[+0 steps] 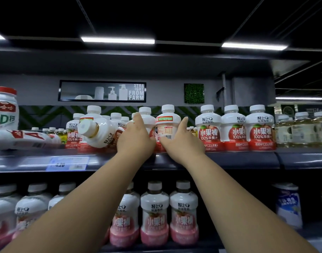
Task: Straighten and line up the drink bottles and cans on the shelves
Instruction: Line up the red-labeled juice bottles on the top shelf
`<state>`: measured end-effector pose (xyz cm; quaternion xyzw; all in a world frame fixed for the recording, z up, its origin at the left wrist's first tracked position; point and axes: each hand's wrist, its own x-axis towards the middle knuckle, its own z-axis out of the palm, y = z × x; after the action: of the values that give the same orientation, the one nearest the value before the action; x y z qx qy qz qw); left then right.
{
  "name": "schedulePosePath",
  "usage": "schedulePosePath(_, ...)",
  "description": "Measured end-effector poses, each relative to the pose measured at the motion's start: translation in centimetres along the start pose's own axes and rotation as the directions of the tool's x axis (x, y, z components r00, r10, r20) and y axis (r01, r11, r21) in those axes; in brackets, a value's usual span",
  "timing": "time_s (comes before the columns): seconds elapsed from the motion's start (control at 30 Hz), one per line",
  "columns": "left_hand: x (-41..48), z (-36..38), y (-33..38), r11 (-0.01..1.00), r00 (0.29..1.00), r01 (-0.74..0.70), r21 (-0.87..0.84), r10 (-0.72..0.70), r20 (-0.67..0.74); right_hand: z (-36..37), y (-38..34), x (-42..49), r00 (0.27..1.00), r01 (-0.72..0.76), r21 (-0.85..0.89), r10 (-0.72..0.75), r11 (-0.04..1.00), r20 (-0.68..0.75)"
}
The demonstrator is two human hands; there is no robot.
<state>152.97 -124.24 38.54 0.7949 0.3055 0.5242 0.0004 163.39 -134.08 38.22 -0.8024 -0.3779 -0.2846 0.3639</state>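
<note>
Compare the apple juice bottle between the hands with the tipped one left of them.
The upright bottle stands on the shelf; the tipped bottle leans over sideways. The upright bottle shows its barcode side; the tipped bottle points its cap toward the camera. Both are white with white caps.

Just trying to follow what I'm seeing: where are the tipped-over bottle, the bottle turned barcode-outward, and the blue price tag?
tipped-over bottle (101, 134), head view, on its white body.
barcode-outward bottle (166, 131), head view, on its back label.
blue price tag (68, 163), head view, on its middle.
</note>
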Motion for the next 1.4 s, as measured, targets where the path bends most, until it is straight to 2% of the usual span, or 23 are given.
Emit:
schedulePosePath(0.07,0.7,0.3,0.3,0.999,1.000,0.009,0.032,-0.010,0.025,0.0,0.1,0.0,1.000,-0.016,0.022,0.016,1.000,-0.001)
schedulePosePath(0.2,2.1,0.9,0.5,0.997,0.995,0.036,0.075,-0.043,0.088,0.6,0.6,-0.5,0.990,0.019,-0.033,-0.024,0.999,-0.139)
schedulePosePath(0.33,3.1,0.9,0.5,0.996,0.989,0.074,0.048,-0.079,0.121,0.5,0.6,-0.5,0.995,0.026,-0.026,-0.028,0.999,-0.091)
schedulePosePath(0.47,3.1,0.8,-0.1,0.993,0.991,0.078,-0.086,-0.068,0.115,0.4,0.7,-0.8,0.985,0.034,0.030,-0.028,0.999,-0.169)
schedulePosePath(0.57,2.6,0.2,-0.9,0.971,0.992,0.084,-0.225,-0.059,0.115,0.3,0.6,-0.9,0.993,0.030,-0.042,-0.035,0.999,-0.117)
schedulePosePath(0.63,2.4,-0.1,-1.3,0.957,0.991,0.092,-0.276,-0.061,0.118,0.1,0.5,-0.8,0.997,0.008,-0.020,-0.010,1.000,-0.079)
schedulePosePath(0.73,2.1,-0.5,-1.7,0.942,0.990,0.096,-0.322,-0.056,0.131,0.3,0.5,-0.8,0.990,0.010,-0.003,-0.010,1.000,-0.141)
schedulePosePath(0.9,1.7,-0.6,-1.5,0.966,0.984,0.098,-0.239,-0.059,0.166,0.6,0.5,-1.0,0.992,0.012,-0.058,-0.019,0.998,-0.121)
schedulePosePath(1.03,1.2,-0.7,-1.7,0.955,0.992,0.066,-0.289,-0.032,0.122,1.0,0.7,-1.4,0.970,0.039,-0.028,-0.045,0.999,-0.238)
schedulePosePath(1.13,1.2,-0.8,-1.9,0.937,0.992,0.080,-0.341,-0.040,0.121,1.1,0.7,-1.6,0.967,0.051,-0.041,-0.060,0.998,-0.249)
schedulePosePath(1.4,1.4,-0.5,-2.0,0.973,0.993,0.008,-0.230,0.019,0.117,1.0,0.6,-2.5,0.941,0.033,-0.026,-0.040,0.999,-0.335)
